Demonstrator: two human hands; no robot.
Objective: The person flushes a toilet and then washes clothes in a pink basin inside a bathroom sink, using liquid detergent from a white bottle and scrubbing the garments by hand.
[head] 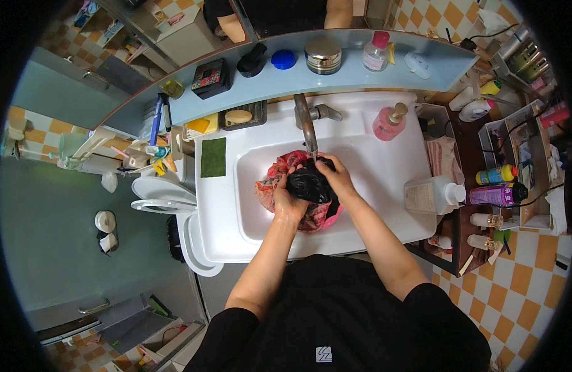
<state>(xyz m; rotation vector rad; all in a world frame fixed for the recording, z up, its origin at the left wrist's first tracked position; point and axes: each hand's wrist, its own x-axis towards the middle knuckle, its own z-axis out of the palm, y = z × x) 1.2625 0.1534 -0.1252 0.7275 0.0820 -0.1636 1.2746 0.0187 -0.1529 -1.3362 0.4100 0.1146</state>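
Note:
A wet black cloth [309, 182], bunched up, is held between my two hands right below the metal tap [306, 123]. My left hand [287, 201] cups it from the left and below. On its upper right side, my right hand [336, 179] grips it with the thumb near the spout. Red patterned fabric [269, 186] lies under the hands in the white sink basin [249, 218]. Part of a pink item [333, 218] shows at the fabric's lower right; what it is cannot be told.
A pink pump bottle [389, 123] stands right of the tap, and a translucent jug [428, 195] sits at the right rim. Left are a green scouring pad [213, 157] and a soap bar [238, 116] in a dish. A blue shelf [262, 88] with several containers overhangs the back.

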